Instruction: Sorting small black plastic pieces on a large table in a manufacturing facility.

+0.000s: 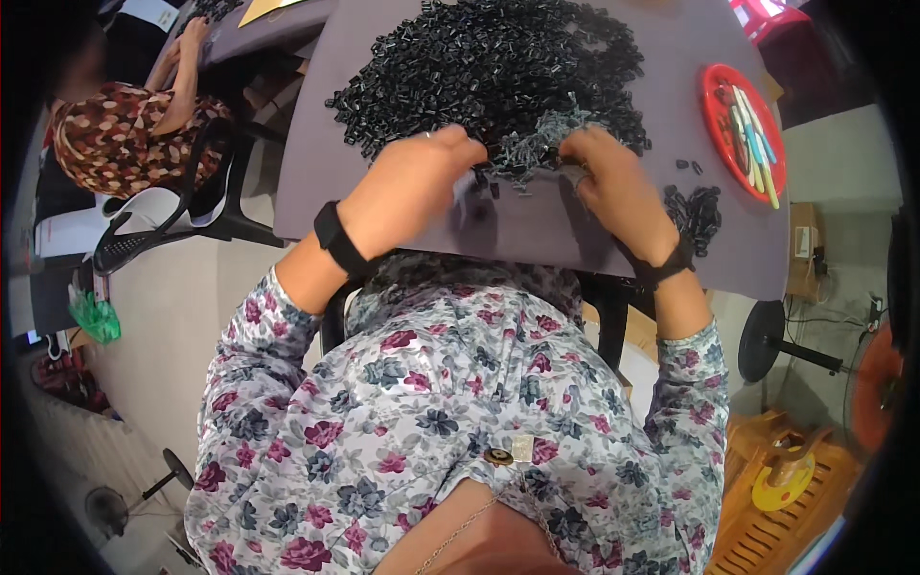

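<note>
A large heap of small black plastic pieces [479, 67] covers the far part of the table. At its near edge lies a loose pile of thin grey pieces [527, 153], between my two hands. My left hand [412, 177] is closed, its fingertips pressed together at the left of the grey pile. Tiny dark bits show just beneath those fingertips, and what they pinch is too small to name. On the other side, my right hand [618, 182] is bent with thumb and finger together at the grey pile's right edge. Whatever it grips is hidden.
A smaller group of black pieces [693, 218] lies by my right wrist. Beyond it, a red round tray [709, 110] holds several pen-like tools. To the left, a person in a patterned top [144, 134] sits at another table. An orange plastic chair [767, 489] stands at the lower right.
</note>
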The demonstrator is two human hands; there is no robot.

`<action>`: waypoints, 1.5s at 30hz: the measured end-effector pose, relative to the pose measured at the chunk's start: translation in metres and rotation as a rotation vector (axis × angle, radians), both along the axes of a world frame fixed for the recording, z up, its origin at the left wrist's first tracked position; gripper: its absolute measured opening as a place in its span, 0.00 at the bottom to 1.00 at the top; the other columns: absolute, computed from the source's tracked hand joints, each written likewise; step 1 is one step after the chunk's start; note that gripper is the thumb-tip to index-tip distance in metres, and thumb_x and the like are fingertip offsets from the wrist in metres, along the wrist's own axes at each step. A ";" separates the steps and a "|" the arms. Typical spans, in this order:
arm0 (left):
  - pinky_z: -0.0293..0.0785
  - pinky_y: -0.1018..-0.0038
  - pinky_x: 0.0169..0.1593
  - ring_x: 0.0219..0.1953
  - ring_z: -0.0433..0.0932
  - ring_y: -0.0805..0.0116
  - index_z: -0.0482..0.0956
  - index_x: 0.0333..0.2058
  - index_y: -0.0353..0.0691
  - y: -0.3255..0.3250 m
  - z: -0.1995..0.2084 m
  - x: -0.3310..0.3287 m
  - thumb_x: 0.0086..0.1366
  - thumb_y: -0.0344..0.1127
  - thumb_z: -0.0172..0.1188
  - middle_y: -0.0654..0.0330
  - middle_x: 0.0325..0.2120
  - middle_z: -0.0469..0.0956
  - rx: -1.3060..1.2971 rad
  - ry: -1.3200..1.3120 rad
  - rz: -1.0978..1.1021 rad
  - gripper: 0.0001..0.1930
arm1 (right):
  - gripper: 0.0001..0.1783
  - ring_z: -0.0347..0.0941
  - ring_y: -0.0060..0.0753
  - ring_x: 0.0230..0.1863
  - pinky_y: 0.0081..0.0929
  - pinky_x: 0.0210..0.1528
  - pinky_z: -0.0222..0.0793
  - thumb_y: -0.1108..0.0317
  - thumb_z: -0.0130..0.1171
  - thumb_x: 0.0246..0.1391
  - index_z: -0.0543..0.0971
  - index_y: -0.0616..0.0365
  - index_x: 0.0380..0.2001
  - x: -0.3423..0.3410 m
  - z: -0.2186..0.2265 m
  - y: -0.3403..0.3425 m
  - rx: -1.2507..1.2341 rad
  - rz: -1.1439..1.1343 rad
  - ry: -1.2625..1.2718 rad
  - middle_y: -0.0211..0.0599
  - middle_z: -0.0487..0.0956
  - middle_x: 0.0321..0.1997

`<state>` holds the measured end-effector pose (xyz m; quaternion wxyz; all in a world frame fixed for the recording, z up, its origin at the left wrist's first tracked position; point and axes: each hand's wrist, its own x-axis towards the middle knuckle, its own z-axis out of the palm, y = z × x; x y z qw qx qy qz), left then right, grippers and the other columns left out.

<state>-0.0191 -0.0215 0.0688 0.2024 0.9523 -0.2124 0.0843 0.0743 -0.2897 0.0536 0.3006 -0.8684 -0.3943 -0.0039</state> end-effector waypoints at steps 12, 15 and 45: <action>0.79 0.60 0.39 0.39 0.81 0.51 0.79 0.41 0.41 -0.013 -0.021 -0.013 0.51 0.24 0.64 0.56 0.37 0.75 0.151 0.113 -0.097 0.16 | 0.17 0.79 0.53 0.42 0.43 0.42 0.76 0.80 0.59 0.50 0.81 0.53 0.44 -0.030 -0.008 0.004 0.001 -0.041 -0.059 0.41 0.78 0.43; 0.78 0.59 0.37 0.37 0.81 0.50 0.79 0.40 0.41 -0.005 -0.021 -0.016 0.51 0.24 0.63 0.55 0.36 0.75 0.164 0.059 -0.022 0.15 | 0.13 0.79 0.53 0.38 0.45 0.39 0.76 0.79 0.60 0.50 0.80 0.55 0.39 -0.035 -0.003 0.012 0.029 0.035 -0.099 0.40 0.76 0.40; 0.73 0.81 0.37 0.35 0.78 0.83 0.81 0.41 0.36 -0.015 0.002 -0.015 0.65 0.21 0.62 0.69 0.31 0.81 -0.824 0.529 0.041 0.08 | 0.09 0.77 0.15 0.35 0.18 0.38 0.72 0.83 0.58 0.53 0.80 0.65 0.39 -0.052 0.005 0.032 0.609 0.032 0.785 0.28 0.82 0.34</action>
